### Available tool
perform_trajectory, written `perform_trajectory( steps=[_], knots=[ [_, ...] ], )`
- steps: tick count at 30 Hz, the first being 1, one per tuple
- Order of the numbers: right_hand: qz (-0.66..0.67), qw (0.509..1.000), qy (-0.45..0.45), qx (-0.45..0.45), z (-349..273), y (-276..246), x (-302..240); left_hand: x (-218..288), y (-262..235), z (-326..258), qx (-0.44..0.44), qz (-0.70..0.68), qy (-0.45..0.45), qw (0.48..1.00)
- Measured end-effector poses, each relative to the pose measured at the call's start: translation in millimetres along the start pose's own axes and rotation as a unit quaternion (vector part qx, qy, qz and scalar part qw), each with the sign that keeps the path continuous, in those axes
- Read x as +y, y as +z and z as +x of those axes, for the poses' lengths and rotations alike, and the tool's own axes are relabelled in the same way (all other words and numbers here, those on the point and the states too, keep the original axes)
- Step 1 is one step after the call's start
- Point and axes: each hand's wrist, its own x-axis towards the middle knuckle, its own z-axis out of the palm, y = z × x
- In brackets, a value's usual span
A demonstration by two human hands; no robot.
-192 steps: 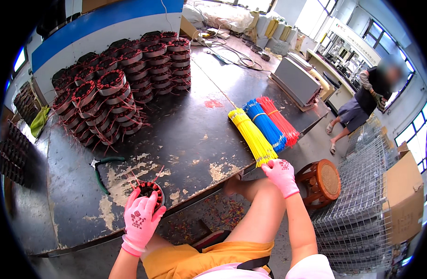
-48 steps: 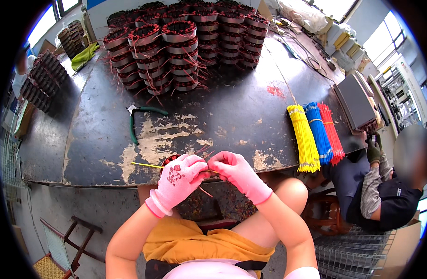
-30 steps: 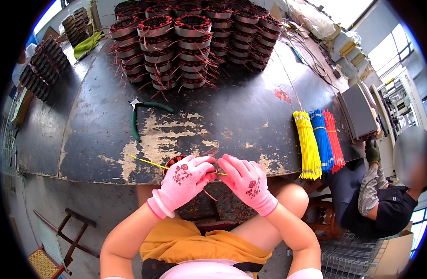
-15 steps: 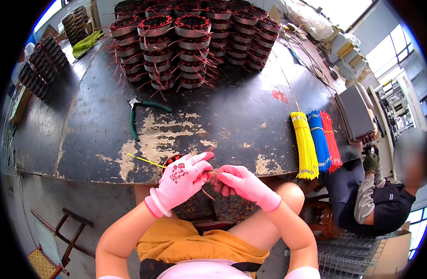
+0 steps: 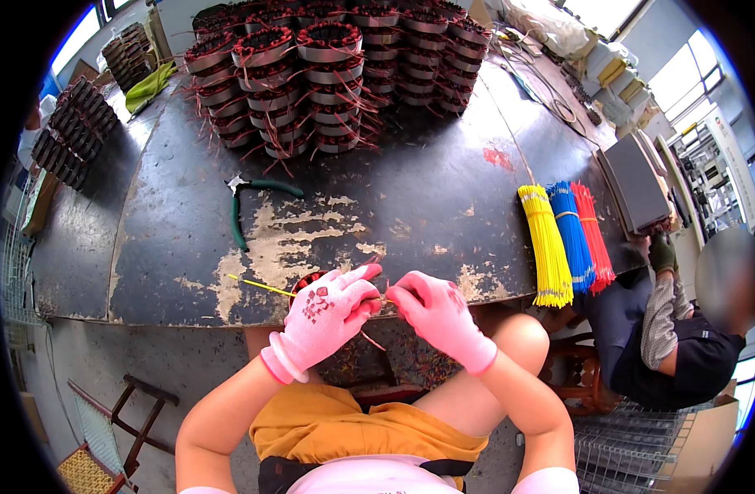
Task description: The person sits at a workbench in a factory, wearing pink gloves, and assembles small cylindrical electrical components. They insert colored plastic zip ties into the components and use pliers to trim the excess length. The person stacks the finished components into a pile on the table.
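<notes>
My left hand (image 5: 328, 317), in a pink glove, is closed in a pinch on a thin yellow wire (image 5: 266, 286). The wire's free end sticks out to the left over the table edge, and a short bit shows by the fingertips. Partly hidden behind that hand is a wound motor stator (image 5: 308, 282) with dark red windings. A thin reddish lead hangs below the left fingers. Just to the right, my gloved right hand (image 5: 443, 319) is pinched, fingertips close to the left ones; what sits between them is too small to make out.
Green-handled pliers (image 5: 244, 202) lie open on the worn black table (image 5: 427, 206). Stacked stators (image 5: 332, 90) stand at the back. Yellow (image 5: 546, 247), blue (image 5: 571, 239) and red wire bundles (image 5: 591, 235) lie at right, near a seated co-worker (image 5: 678, 329). A stool (image 5: 114, 428) stands lower left.
My right hand has turned and its fingers have drawn together into a tighter pinch. My left hand keeps its hold on the wire. The co-worker's hand has moved toward the table edge.
</notes>
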Motion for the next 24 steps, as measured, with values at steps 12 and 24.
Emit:
perform_trajectory(
  steps=[12, 24],
  knots=[
    [0.411, 0.857, 0.233, -0.207, -2.0, -2.1, 10.0, 3.6, -3.3, 1.1, -0.013, 0.003, 0.012, 1.000],
    [0.209, 0.952, 0.181, -0.128, 4.4, -5.2, -16.4, 1.3, -1.0, 2.9, -0.005, -0.003, 0.014, 1.000]
  ],
)
